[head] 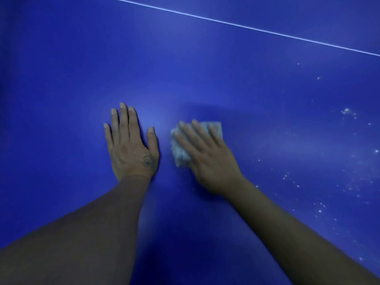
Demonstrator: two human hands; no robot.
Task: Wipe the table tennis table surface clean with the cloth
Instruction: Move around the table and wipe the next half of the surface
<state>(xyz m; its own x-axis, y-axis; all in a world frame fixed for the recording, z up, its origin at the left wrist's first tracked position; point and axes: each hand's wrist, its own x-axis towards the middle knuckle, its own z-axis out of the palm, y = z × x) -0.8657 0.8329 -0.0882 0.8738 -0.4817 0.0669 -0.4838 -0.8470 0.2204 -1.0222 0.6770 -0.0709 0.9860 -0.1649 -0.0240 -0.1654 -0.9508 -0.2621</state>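
Note:
The blue table tennis table (pixel 205 68) fills the whole view. My right hand (pixel 207 159) lies flat on a small folded pale cloth (pixel 178 151) near the middle, its straight fingers pressing the cloth onto the surface; hand and cloth look blurred. The cloth's corners show beyond the fingertips and beside the thumb. Just to the left, my left hand (pixel 131 147) rests palm down on the bare table with fingers spread, holding nothing.
A thin white line (pixel 246 26) crosses the far part of the table on a slant. White specks and crumbs (pixel 320 204) are scattered over the surface at the right, from mid-height down toward the near edge.

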